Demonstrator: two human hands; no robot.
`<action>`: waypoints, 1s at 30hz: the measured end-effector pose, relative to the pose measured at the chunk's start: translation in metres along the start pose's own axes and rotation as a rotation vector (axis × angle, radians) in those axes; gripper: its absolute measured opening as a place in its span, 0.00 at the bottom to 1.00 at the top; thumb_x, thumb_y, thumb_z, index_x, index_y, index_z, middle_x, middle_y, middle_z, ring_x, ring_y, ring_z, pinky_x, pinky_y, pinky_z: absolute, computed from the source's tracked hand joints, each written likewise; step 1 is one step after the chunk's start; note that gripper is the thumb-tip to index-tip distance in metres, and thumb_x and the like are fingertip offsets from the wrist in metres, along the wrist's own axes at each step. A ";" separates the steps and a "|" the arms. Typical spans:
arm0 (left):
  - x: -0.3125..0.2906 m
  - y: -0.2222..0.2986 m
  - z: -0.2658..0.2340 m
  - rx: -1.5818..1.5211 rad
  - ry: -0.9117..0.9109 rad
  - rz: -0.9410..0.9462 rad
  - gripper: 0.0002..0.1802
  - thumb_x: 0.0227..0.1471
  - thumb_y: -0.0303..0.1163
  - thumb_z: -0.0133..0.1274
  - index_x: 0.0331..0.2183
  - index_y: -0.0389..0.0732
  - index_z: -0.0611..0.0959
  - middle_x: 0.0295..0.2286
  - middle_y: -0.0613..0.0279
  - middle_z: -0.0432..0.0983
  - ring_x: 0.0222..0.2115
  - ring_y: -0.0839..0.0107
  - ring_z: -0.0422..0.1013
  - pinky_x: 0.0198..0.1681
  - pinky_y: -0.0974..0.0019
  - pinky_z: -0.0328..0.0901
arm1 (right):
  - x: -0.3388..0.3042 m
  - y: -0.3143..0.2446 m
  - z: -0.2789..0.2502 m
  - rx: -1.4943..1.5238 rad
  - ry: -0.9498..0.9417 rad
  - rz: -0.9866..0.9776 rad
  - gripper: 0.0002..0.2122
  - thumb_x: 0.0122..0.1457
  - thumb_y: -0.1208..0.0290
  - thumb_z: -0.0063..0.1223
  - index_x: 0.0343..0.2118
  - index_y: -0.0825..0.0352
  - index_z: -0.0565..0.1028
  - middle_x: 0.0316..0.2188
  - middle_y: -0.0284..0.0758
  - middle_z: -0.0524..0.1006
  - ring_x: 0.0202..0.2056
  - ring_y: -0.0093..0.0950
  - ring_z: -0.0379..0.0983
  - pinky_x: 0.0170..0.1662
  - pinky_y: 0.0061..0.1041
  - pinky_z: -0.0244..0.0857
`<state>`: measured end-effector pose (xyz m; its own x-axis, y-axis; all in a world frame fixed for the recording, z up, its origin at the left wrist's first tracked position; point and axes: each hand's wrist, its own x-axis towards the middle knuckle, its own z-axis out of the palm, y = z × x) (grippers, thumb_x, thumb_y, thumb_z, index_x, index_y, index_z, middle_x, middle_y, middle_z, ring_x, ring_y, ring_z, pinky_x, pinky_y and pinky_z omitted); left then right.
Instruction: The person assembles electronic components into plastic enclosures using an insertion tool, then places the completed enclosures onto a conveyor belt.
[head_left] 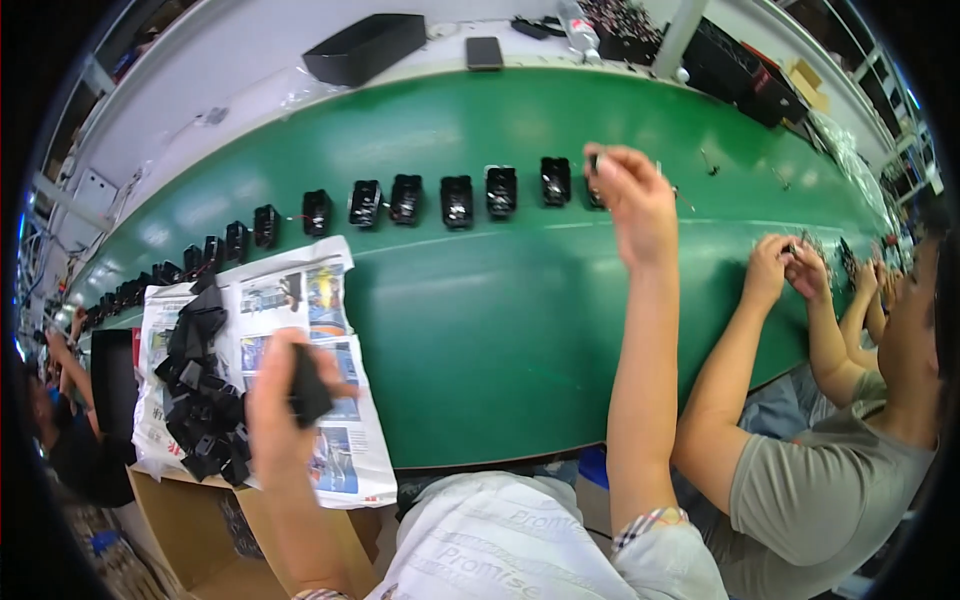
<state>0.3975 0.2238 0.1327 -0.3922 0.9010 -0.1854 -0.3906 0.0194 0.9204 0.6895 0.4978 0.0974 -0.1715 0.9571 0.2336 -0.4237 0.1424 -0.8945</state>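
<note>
My left hand (280,400), blurred by motion, is closed round a black plastic part (309,386) above the newspaper. Farther off, my right hand (640,200) is closed in a pinch, with a small dark piece (594,161) showing at its fingertips. Just under those fingers stands a black housing (596,197), mostly hidden by the hand; whether the dark piece belongs to it I cannot tell. Several similar housings, such as one with a shiny inside (457,203), form a curved row leftward. Loose black plastic parts (205,390) lie heaped left of my left hand.
Newspaper (370,450) covers part of the green table (480,320). An open cardboard box (210,540) stands below its front edge. A co-worker (830,480) sits close on my right, hands (785,268) over the table. A black tray (365,48) and a bottle (578,30) are at the back.
</note>
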 end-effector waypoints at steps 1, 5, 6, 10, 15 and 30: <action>0.001 -0.007 0.014 -0.094 -0.112 -0.132 0.18 0.61 0.47 0.44 0.44 0.43 0.72 0.28 0.56 0.72 0.30 0.63 0.73 0.34 0.46 0.75 | -0.020 0.002 0.017 0.044 -0.057 0.031 0.08 0.56 0.76 0.56 0.38 0.70 0.75 0.43 0.42 0.78 0.39 0.27 0.76 0.43 0.21 0.70; 0.003 -0.018 0.044 -0.192 -0.311 -0.396 0.26 0.58 0.40 0.47 0.55 0.45 0.62 0.43 0.51 0.69 0.42 0.49 0.73 0.35 0.49 0.74 | -0.094 -0.008 0.070 0.031 -0.201 0.130 0.06 0.56 0.75 0.56 0.36 0.69 0.74 0.44 0.48 0.77 0.39 0.28 0.76 0.42 0.23 0.70; 0.004 -0.027 0.045 -0.187 -0.348 -0.345 0.31 0.56 0.35 0.50 0.58 0.43 0.59 0.43 0.50 0.68 0.42 0.53 0.73 0.36 0.57 0.72 | -0.108 -0.011 0.077 0.029 -0.223 0.167 0.06 0.56 0.77 0.56 0.36 0.70 0.74 0.45 0.50 0.76 0.39 0.28 0.76 0.42 0.23 0.70; -0.004 -0.029 0.055 0.020 -0.439 -0.156 0.42 0.52 0.26 0.55 0.62 0.43 0.52 0.45 0.50 0.65 0.40 0.64 0.73 0.36 0.66 0.71 | -0.139 -0.016 0.088 -0.021 -0.295 0.180 0.06 0.53 0.82 0.57 0.34 0.72 0.75 0.46 0.54 0.74 0.38 0.26 0.76 0.38 0.22 0.71; -0.010 -0.024 0.050 0.151 -0.437 -0.146 0.41 0.49 0.22 0.59 0.60 0.41 0.57 0.48 0.55 0.63 0.41 0.75 0.71 0.35 0.76 0.69 | -0.153 -0.021 0.100 -0.144 -0.291 0.117 0.06 0.49 0.89 0.58 0.31 0.76 0.78 0.41 0.47 0.77 0.40 0.27 0.76 0.40 0.21 0.72; -0.021 -0.044 0.034 0.311 -0.407 0.217 0.38 0.42 0.30 0.62 0.56 0.39 0.68 0.49 0.57 0.68 0.46 0.75 0.67 0.39 0.75 0.66 | -0.156 -0.033 0.101 -0.522 -0.534 -0.366 0.08 0.40 0.86 0.63 0.26 0.70 0.79 0.25 0.38 0.78 0.26 0.27 0.76 0.29 0.21 0.70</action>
<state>0.4510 0.2192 0.1078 -0.0585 0.9921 0.1109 -0.0481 -0.1138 0.9923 0.6403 0.3181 0.1288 -0.5579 0.5974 0.5761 -0.0900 0.6465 -0.7576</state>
